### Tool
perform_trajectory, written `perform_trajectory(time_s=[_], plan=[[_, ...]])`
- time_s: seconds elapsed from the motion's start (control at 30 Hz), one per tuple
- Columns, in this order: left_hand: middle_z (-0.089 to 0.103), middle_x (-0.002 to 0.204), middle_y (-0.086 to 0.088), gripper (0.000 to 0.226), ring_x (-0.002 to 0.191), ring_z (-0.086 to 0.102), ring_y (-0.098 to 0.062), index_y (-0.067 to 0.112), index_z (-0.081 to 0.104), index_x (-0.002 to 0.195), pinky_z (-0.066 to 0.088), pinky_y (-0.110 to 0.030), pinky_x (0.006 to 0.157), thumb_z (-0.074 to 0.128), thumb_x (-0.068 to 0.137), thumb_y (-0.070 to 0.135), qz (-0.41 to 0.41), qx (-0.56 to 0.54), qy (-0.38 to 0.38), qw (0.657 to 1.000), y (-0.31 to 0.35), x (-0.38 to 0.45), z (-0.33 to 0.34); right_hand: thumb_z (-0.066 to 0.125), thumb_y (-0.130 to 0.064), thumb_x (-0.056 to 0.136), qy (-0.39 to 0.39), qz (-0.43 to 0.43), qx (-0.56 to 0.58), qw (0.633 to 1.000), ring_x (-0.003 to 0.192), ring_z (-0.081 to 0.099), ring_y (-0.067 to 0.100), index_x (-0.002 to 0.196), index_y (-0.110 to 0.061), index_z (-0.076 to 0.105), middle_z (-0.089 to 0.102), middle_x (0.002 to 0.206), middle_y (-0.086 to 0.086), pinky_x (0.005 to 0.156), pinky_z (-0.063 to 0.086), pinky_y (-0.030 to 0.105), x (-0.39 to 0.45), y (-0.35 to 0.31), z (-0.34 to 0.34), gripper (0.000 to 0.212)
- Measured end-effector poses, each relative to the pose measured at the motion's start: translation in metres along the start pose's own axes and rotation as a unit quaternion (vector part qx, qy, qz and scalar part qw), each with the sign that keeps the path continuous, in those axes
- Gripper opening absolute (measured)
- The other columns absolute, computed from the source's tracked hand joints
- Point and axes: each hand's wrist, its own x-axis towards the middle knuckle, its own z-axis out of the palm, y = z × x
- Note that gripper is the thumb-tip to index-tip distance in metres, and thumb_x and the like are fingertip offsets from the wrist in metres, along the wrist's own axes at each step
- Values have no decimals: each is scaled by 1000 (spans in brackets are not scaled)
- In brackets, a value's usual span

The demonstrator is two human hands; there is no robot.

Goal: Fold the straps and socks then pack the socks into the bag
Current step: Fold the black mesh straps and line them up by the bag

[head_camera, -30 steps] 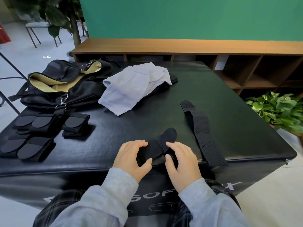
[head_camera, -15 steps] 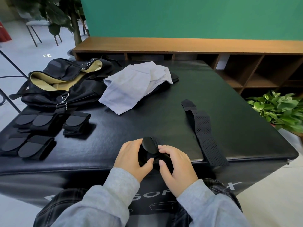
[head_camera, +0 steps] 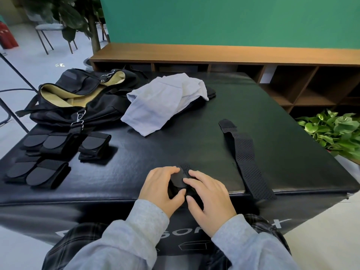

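Both hands are working together at the near edge of the desk: the left hand (head_camera: 161, 187) is curling its fingers and thumb around a small folded black perforated strap (head_camera: 180, 179), while the right hand (head_camera: 209, 193) is pressing curled fingers down on the top flap of the same bundle, thumb tucked against its near side. The step in hand appears to be the closing of a strap fold, with the rounded tab being flattened onto the roll. The next move probably calls for a firm press so the tab stays shut, then carrying the bundle left to the row of finished ones. Compared with a second ago, the loose end that was sticking up between the hands is now lying flat, and the bundle is looking more compact. Just to the right, a long black perforated strap (head_camera: 244, 158) is lying unfolded, its end drooping over the edge of the black padded desk (head_camera: 194, 137). At the left, five folded black straps (head_camera: 50, 154) are sitting in two rows, well apart from the hands. Behind them, the black bag with tan lining (head_camera: 78, 98) is lying open, and a crumpled pale grey cloth (head_camera: 163, 102) is resting beside it.
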Motion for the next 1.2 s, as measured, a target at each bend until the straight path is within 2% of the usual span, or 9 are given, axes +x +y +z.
perform_trajectory(time_s=[0.17,0.23,0.33,0.53,0.77,0.9,1.0,1.1,1.2], plan=[[53,125,5,41,123,40,-15,13,62,114,19,-8,95,73,76,22,27,18,31,999,-7,-1,6,38,-40,81,-77,-8,-47,996,137,22,6,130,-41,40,34,149,-11,111,7,25,0,-4,0,50],[52,125,6,39,122,39,-13,15,62,113,19,-9,95,72,78,25,35,20,36,999,-8,-1,7,25,-47,80,-94,-1,-40,995,140,6,-3,138,-45,30,12,152,-20,112,-5,21,2,-6,-1,58],[56,119,4,35,117,43,-17,14,63,107,25,-14,92,74,76,28,26,39,53,998,-11,-2,4,19,-54,85,-125,12,-57,990,135,-15,-9,150,-33,5,-11,150,-23,115,-10,23,4,-7,-4,69],[61,99,-6,36,82,57,-31,12,62,76,45,-31,63,89,54,21,-35,83,112,990,-34,-7,-17,39,-43,96,-176,-1,-123,977,141,-19,6,151,-26,3,-11,157,-12,108,-18,25,8,-24,-7,68],[64,89,-6,35,71,58,-33,11,63,74,46,-38,60,69,67,45,-83,168,186,964,-71,-22,-54,35,-49,96,-200,-34,-162,966,143,-19,12,150,-22,-6,-15,157,-9,111,-14,30,21,-43,7,74],[64,88,-9,36,75,58,-37,8,63,75,47,-39,60,89,56,25,-124,179,207,954,-80,-32,-67,37,-49,95,-193,-46,-180,964,143,-19,14,150,-20,-9,-17,157,-7,108,-16,29,23,-46,12,77],[64,93,-11,35,83,57,-39,7,63,79,46,-41,64,87,58,22,-155,166,231,946,-86,-38,-73,49,-49,89,-188,-53,-199,960,146,-4,19,151,-16,4,-4,158,-3,110,-10,31,23,-45,14,83],[62,96,-13,33,89,54,-41,5,63,83,45,-42,66,85,64,21,-185,154,255,937,-89,-39,-76,74,-55,56,-177,-49,-228,956,130,46,23,134,-12,51,47,142,2,111,26,34,22,-42,20,92],[58,102,-14,33,96,50,-39,5,62,90,42,-43,71,80,70,24,-223,147,259,928,-89,-37,-79,75,-57,46,-167,-44,-228,958,122,54,21,125,-13,60,57,132,1,103,38,37,20,-38,25,92]])
